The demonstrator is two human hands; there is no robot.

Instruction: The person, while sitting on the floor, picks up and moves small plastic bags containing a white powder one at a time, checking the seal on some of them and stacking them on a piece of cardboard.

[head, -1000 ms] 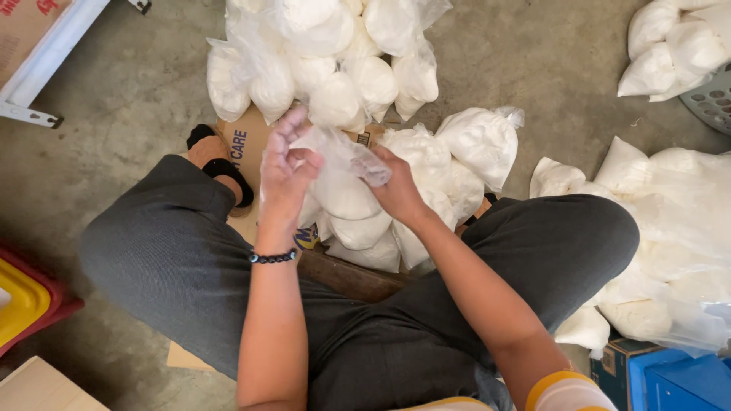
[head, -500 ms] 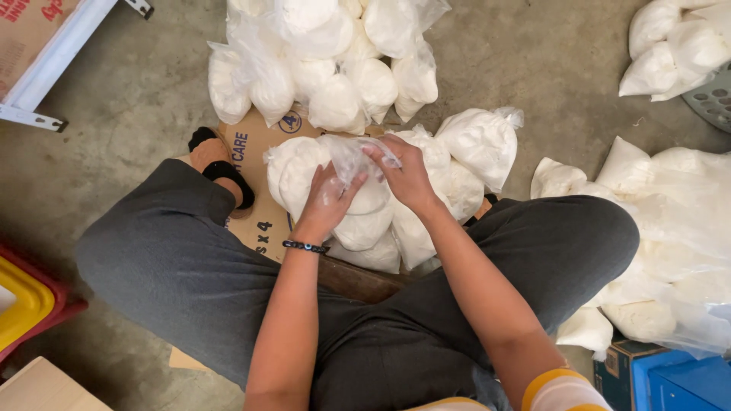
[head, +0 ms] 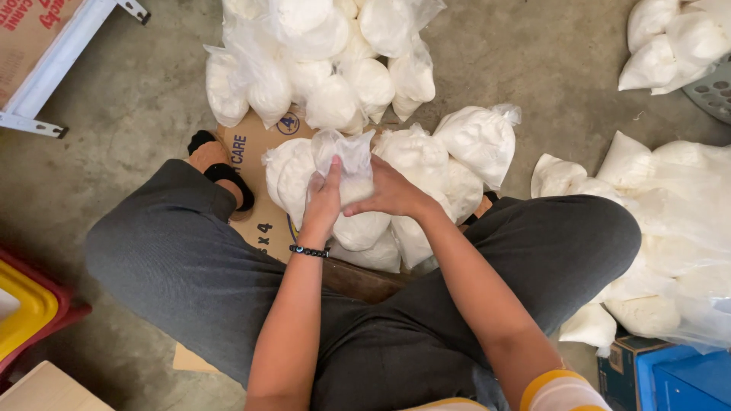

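I see my left hand [head: 324,199] and right hand [head: 388,194] both clasping one clear plastic bag of white powder [head: 349,171], fingers pressed together around its neck; it sits above the cardboard sheet [head: 259,164] between my knees, among other filled bags [head: 480,141]

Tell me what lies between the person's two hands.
In the head view, a clear plastic bag of white powder sits between the left hand and right hand; both grip it.
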